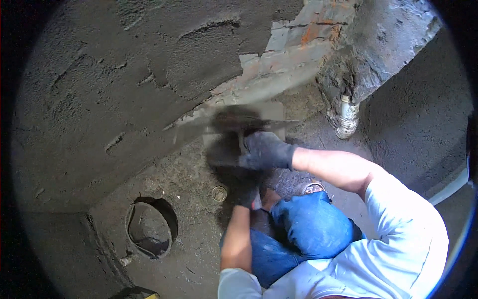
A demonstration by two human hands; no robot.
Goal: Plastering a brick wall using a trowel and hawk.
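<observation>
My right hand, in a dark glove, is closed around the handle of a plastering trowel. The trowel's long blade shows nearly edge-on near the foot of the far wall. Just below and behind the blade is a pale, square-edged board that looks like a hawk, with dark wet mortar on it. My left hand, also gloved, reaches toward the board's near side. Its fingers are hidden, and a small red-and-white bit shows beside the cuff. The board and blade are slightly blurred.
Dark mortar coats the far wall; bare brick shows at upper right. A pipe stands in the corner under a wrapped column. A round bucket-like ring, a small drain cap and a pipe opening are at floor level.
</observation>
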